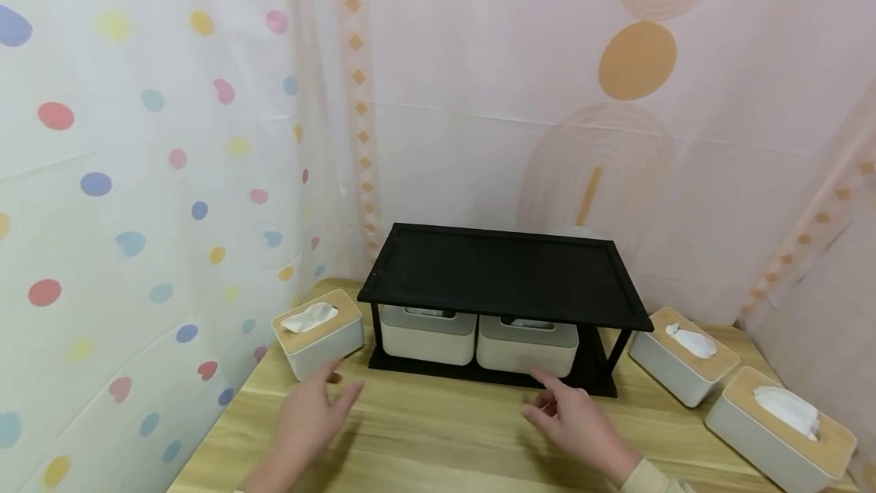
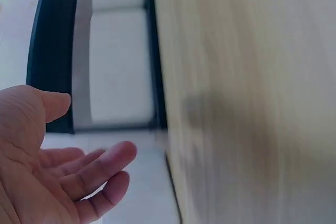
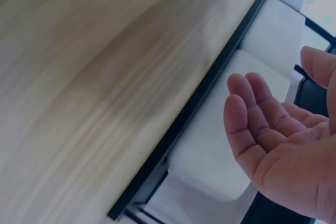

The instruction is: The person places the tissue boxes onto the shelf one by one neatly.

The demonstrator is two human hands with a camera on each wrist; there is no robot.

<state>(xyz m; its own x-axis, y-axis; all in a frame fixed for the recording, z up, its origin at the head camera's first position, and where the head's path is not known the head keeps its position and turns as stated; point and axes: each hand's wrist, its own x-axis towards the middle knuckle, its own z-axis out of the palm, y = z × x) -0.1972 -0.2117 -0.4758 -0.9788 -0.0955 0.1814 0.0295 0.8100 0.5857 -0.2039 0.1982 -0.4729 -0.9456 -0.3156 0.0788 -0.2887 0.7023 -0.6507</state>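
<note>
Two white tissue boxes stand side by side on the lower board of a black two-level rack [image 1: 499, 268]. One is the left box [image 1: 426, 341], the other the right box [image 1: 525, 350]; the rack's top covers part of their lids. My left hand [image 1: 309, 413] hovers over the table in front of the rack's left end, holding nothing, its fingers loosely bent. Close by it is another tissue box [image 1: 327, 348] with a wooden lid. My right hand [image 1: 575, 421] is in front of the right box, empty, index finger extended toward it. In the right wrist view its fingers [image 3: 239, 111] are relaxed.
Two more wooden-lidded tissue boxes stand to the right of the rack, a nearer one [image 1: 773, 440] and a farther one [image 1: 674, 375]. All rest on a wood-grain table [image 1: 438, 432]. A patterned curtain [image 1: 452, 166] hangs behind and to the left.
</note>
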